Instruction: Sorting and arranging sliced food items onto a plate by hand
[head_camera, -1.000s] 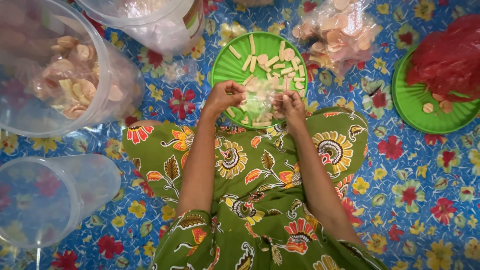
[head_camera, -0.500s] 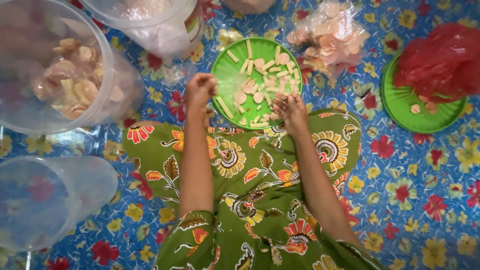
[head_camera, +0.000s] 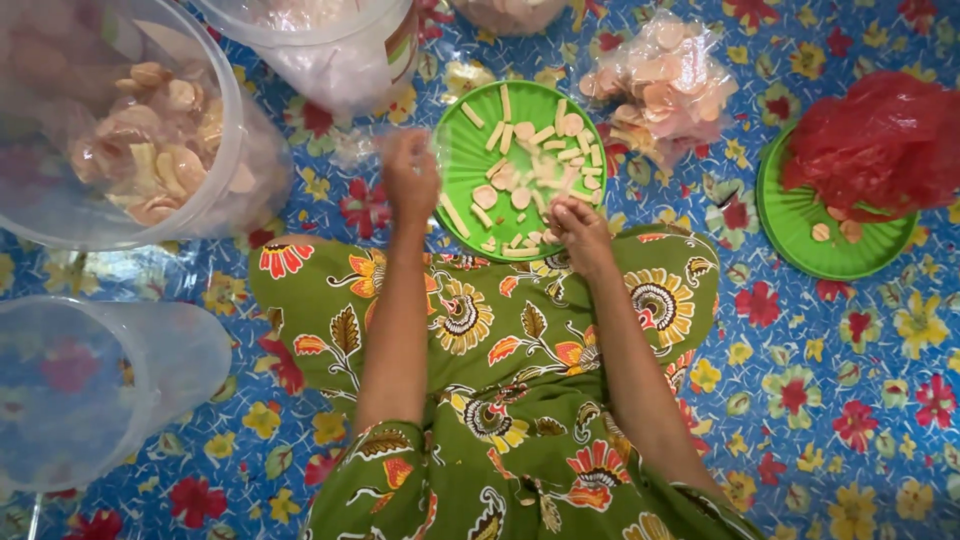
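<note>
Head view shows a blue flowered floor mat (head_camera: 850, 400), with three clear plastic tubs (head_camera: 110, 130) at the left and far left, one holding pale round crackers, and two green plates, the right one (head_camera: 800, 230) under a red bag (head_camera: 880, 140). On the middle green plate (head_camera: 460, 160), just beyond the green flowered lap, lie many pale sticks and rounds. The left hand (head_camera: 410, 180), blurred, hovers at its left rim, grip unclear; the right hand (head_camera: 578, 228) has its fingers bunched on pieces at its near edge.
</note>
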